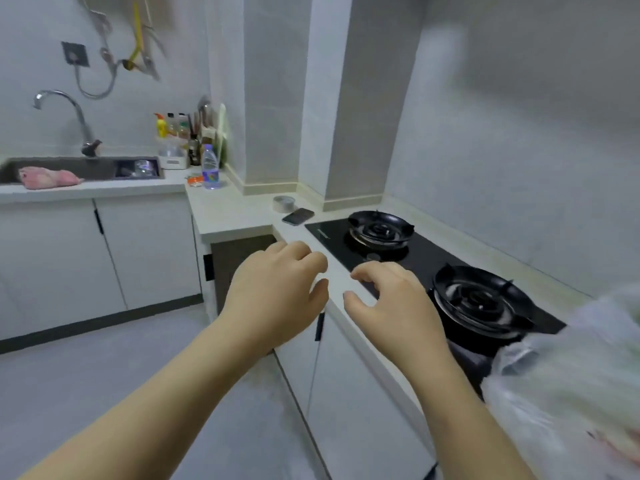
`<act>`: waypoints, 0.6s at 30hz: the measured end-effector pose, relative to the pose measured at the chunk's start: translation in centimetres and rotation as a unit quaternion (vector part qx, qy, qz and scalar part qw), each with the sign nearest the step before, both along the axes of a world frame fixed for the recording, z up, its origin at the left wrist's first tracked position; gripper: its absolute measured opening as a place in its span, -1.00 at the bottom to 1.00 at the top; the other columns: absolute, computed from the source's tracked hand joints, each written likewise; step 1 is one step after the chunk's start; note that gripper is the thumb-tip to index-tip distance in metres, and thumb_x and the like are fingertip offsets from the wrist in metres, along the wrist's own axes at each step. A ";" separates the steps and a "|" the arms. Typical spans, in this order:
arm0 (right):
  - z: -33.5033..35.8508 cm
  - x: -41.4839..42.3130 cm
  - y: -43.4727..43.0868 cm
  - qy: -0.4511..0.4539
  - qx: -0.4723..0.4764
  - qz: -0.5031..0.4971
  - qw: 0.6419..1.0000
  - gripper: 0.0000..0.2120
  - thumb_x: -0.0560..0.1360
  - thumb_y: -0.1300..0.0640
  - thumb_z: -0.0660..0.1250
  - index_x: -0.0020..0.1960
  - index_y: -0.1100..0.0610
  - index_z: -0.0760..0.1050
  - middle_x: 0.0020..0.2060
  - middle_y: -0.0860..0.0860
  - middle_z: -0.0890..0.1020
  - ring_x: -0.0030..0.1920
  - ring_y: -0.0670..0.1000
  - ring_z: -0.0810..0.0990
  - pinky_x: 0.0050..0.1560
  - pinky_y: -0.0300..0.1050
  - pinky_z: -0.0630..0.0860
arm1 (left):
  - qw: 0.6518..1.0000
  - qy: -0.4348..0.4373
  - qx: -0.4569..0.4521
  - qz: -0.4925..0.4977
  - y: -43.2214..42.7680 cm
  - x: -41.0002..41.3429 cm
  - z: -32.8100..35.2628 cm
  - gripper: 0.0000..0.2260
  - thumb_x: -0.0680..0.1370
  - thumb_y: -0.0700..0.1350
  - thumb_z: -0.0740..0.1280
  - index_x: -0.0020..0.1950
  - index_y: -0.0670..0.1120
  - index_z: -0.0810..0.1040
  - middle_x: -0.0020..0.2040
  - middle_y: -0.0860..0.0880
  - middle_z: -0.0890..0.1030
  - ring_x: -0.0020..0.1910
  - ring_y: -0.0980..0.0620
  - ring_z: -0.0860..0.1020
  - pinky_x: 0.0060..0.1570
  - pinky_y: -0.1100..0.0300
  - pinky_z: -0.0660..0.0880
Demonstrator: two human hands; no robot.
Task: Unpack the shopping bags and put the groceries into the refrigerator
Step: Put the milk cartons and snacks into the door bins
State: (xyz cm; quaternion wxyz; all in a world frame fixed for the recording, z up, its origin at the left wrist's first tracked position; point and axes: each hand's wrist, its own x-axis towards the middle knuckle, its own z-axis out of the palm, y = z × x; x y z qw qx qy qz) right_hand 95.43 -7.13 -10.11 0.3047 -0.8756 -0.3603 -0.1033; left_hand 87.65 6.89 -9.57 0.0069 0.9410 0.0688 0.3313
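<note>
Left hand: our fingers loosely curled, holding nothing, over counter edge.
Right hand: same, empty, just beside left.
Bag: blurred plastic, 4 o'clock of hands, by stove.

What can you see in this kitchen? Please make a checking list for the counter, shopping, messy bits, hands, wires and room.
Surface: white countertop holding a black two-burner gas stove.
Job's things: clear plastic shopping bag at the right, blurred; refrigerator not seen.
Clutter: phone, water bottle, sauce bottles, pink cloth at the sink.
Hands: left hand and right hand hover at the counter edge, fingers loosely curled, holding nothing.
Cables: grey hose looping below a wall plate.
Surroundings: faucet, white cabinets, tiled walls.
</note>
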 end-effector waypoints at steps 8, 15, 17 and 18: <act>-4.7 5.1 -11.9 0.056 -0.018 -0.172 0.983 -0.76 0.48 0.01 0.26 0.14 -0.05 0.49 0.10 -0.18 0.49 0.16 -0.10 0.38 0.06 -0.16 0.42 | 0.986 0.055 -0.019 -0.157 -10.3 10.6 -5.6 -0.72 0.41 0.02 0.11 -0.23 -0.02 0.59 -0.33 0.06 0.56 -0.38 0.00 0.53 -0.56 0.17 0.42; -8.0 8.0 -19.1 0.106 -0.031 -0.315 0.943 -0.74 0.47 0.04 0.28 0.16 -0.04 0.50 0.13 -0.14 0.51 0.17 -0.06 0.41 0.07 -0.18 0.39 | 0.947 0.077 -0.062 -0.304 -17.7 17.7 -8.9 -0.72 0.40 0.00 0.10 -0.24 -0.04 0.58 -0.36 0.08 0.50 -0.41 0.02 0.46 -0.58 0.14 0.41; -8.9 8.8 -20.6 0.118 -0.032 -0.351 0.929 -0.72 0.48 0.03 0.27 0.19 -0.04 0.49 0.16 -0.13 0.51 0.20 -0.06 0.40 0.15 -0.16 0.39 | 0.928 0.087 -0.073 -0.356 -19.5 19.5 -9.7 -0.72 0.41 0.00 0.12 -0.21 -0.04 0.60 -0.33 0.07 0.52 -0.39 0.01 0.49 -0.56 0.16 0.42; -9.4 9.3 -21.3 0.124 -0.033 -0.368 0.921 -0.71 0.49 0.02 0.27 0.20 -0.04 0.49 0.17 -0.13 0.51 0.21 -0.06 0.40 0.16 -0.16 0.38 | 0.917 0.092 -0.074 -0.380 -20.3 20.5 -10.2 -0.72 0.41 0.01 0.13 -0.20 -0.04 0.61 -0.31 0.07 0.53 -0.37 0.01 0.51 -0.54 0.16 0.43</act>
